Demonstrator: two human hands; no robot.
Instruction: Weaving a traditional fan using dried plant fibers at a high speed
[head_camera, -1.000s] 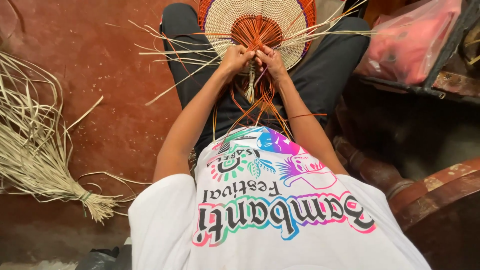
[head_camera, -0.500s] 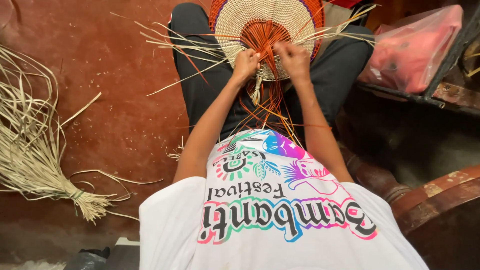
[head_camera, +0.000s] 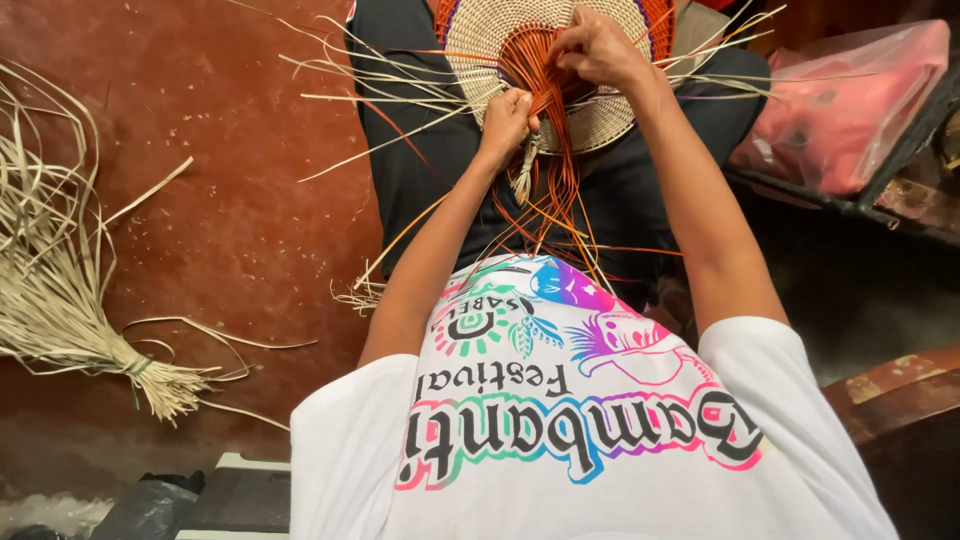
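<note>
Under right hand (head_camera: 597, 47) (gripping): orange strands (head_camera: 548, 95)

Woven disc (head_camera: 600, 115), pale with an orange rim, on the lap at twelve o'clock. Left hand (head_camera: 507, 117) grips orange strands (head_camera: 545, 190) at its lower edge; right hand (head_camera: 597, 47) apparently pinches strands higher up. Tied straw bundle (head_camera: 60, 310) on the floor at nine o'clock; pink bag (head_camera: 840, 100) at two o'clock.

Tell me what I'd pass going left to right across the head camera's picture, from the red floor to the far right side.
Tied bundle of pale straw → left hand pinching orange strands → right hand on the round woven piece → pink plastic bag.
</note>
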